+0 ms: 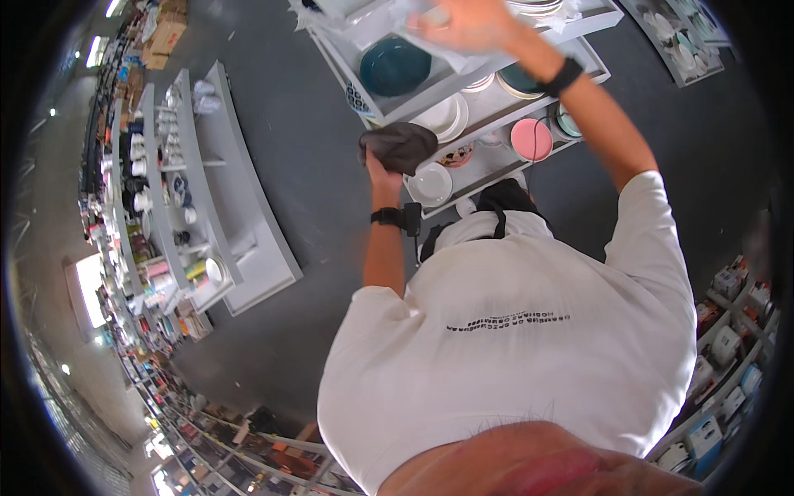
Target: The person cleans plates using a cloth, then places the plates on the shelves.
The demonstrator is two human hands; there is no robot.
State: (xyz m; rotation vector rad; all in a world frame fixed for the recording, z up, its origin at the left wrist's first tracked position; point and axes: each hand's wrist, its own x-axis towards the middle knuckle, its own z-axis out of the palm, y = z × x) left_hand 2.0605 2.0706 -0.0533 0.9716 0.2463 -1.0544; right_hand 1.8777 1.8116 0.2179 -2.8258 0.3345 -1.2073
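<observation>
My left hand point(383, 173) grips a dark grey cloth point(403, 147) beside the left end of a white shelf unit point(409, 111). Blurred, my right hand point(462, 25) is over the top shelf, near clear plastic wrapping point(378, 18) and stacked white plates point(536, 7); whether it holds anything cannot be told. A dark teal round dish point(396, 66) lies on the shelf below and left of that hand. Lower down are white plates point(448, 118), a pink plate point(531, 139), a patterned bowl point(458, 156) and a white bowl point(430, 185).
Another white shelf unit point(260, 248) with cups and dishes stands to the left across the grey floor point(291, 155). More racks with boxed goods point(707, 434) are at the lower right. A shelf of wrapped items point(676, 49) is at the upper right. A black cable point(535, 149) hangs before the pink plate.
</observation>
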